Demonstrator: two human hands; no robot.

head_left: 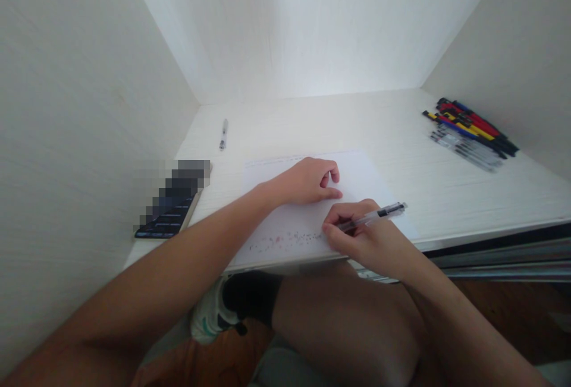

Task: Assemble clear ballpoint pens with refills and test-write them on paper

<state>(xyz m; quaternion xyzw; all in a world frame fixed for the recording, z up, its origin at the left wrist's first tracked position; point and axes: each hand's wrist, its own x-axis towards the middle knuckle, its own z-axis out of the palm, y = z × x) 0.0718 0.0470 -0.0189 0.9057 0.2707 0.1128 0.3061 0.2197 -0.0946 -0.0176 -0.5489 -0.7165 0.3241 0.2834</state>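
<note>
A white sheet of paper (276, 220) lies at the desk's front edge, with a row of small dark marks along its near side and fainter marks at its far edge. My right hand (357, 229) is closed around a clear pen (372, 217) with a dark grip. Its writing end, hidden by the fingers, points down at the paper beside the marks. My left hand (312, 180) rests on the middle of the sheet, fingers curved and thumb apart, holding nothing.
At the back left lies another clear pen (223, 134). A partly blurred dark phone-like object (169, 214) leans by the left wall. Several coloured and clear pens (473, 131) are piled at the right. White panels enclose the desk (321, 125) on three sides.
</note>
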